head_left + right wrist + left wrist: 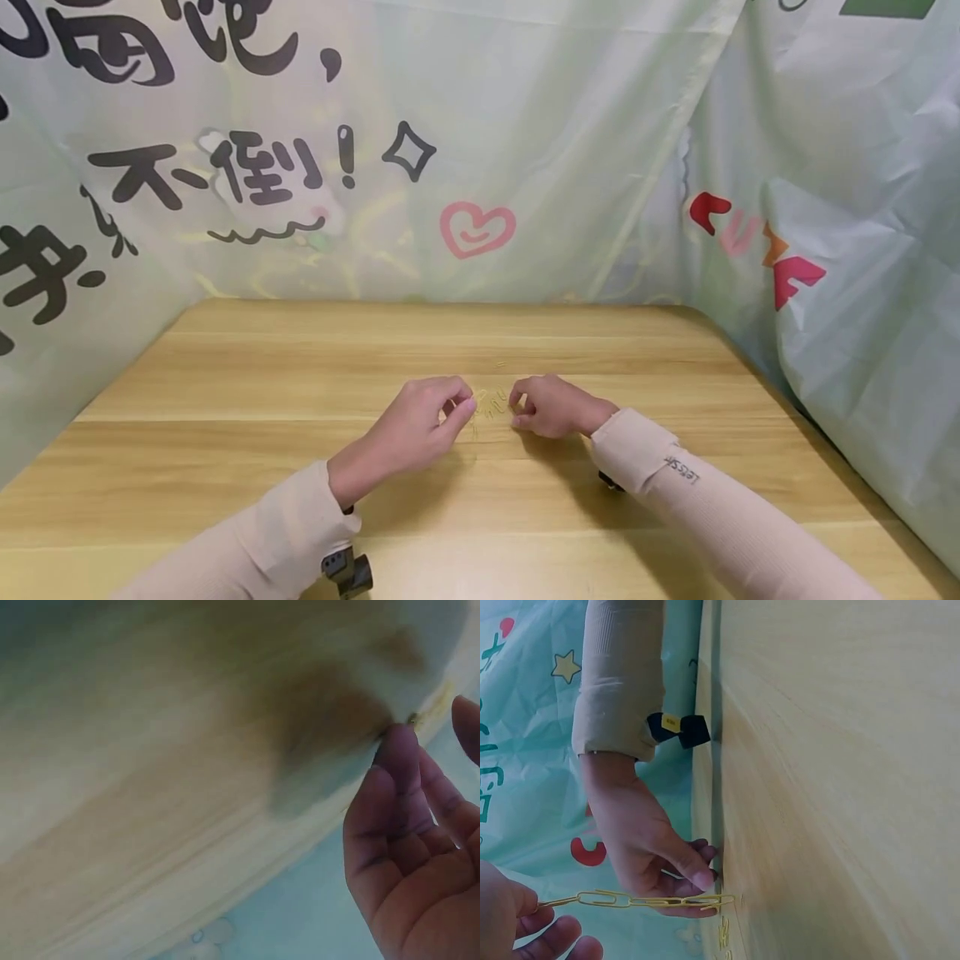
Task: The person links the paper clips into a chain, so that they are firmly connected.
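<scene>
Screened-off workspace, printed hangings (pixel 562 167) around, wood-grain table (pixel 300 358)

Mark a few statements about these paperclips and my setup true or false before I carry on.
1. The left hand pinches a chain of linked paperclips. True.
2. The right hand grips that chain too. False: only the left hand holds it.
3. Loose paperclips lie on the table between the hands. True.
4. The heart on the backdrop is blue. False: it is pink.
</scene>
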